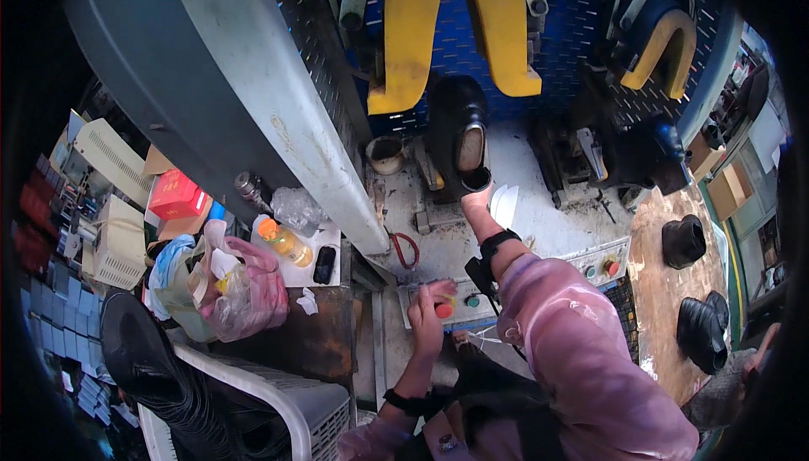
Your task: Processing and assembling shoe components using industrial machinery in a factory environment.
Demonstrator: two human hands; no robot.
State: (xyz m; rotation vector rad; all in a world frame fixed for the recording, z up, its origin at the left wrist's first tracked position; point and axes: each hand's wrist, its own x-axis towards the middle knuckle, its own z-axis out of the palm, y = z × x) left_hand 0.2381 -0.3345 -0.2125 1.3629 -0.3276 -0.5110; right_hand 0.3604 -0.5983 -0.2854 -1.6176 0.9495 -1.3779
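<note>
We work at a scuffed white machine bench in a crowded workshop.
Before the blue perforated panel (566, 94), below the yellow U-shaped arch (413, 35), sits our glossy black shoe (458, 105), a pale oval showing. Our right hand (477, 201) meets its collar, fingers hidden: we cannot tell their grip. Our left hand (431, 299) hovers, fingers loosely apart, by the red button (443, 310).

Right arm (560, 313) extended; left fingers (442, 289) loosely bent
</note>
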